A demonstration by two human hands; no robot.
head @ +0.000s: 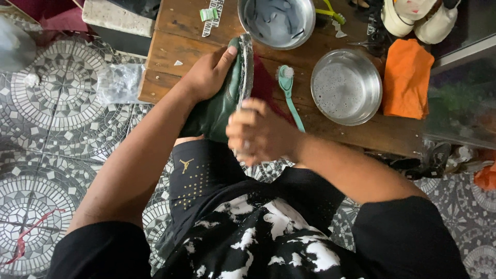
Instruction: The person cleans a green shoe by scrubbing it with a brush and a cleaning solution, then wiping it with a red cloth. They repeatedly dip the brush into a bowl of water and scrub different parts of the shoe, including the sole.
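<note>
Black-and-white patterned shirt (258,237) and black shorts (201,175) fill the near field; the person sits at a low wooden table (170,57) on a mosaic tile floor (57,119).

Left hand (209,72): fingers wrapped over the upper of a dark green shoe (219,101), thumb pressed along its edge near the sole. Shoe is tipped on its side, toe toward the table, heel end over the lap, pale wet sole (246,62) facing right.

Right hand (256,132): fist closed at the sole's lower end. Something appears to be held inside the fist, but what it is cannot be told.

On the table: teal-handled brush (287,88) lying just right of the shoe, bristles up; a steel bowl of foamy water (346,85) beyond it; a second steel bowl with grey liquid (276,20) near the far edge; an orange cloth (408,77); a pair of cream shoes (418,18) at the far right corner.

Risks, as judged: the shoe is wet and braced only by one hand and the lap, so a hard stroke could slip it free; the foamy bowl sits near the right forearm and an elbow swing could tip it.

Packaging: a crumpled clear plastic bag (119,82) lies on the floor left of the table; a small pale green tag and a narrow printed strip (213,18) lie at the table's far side.
</note>
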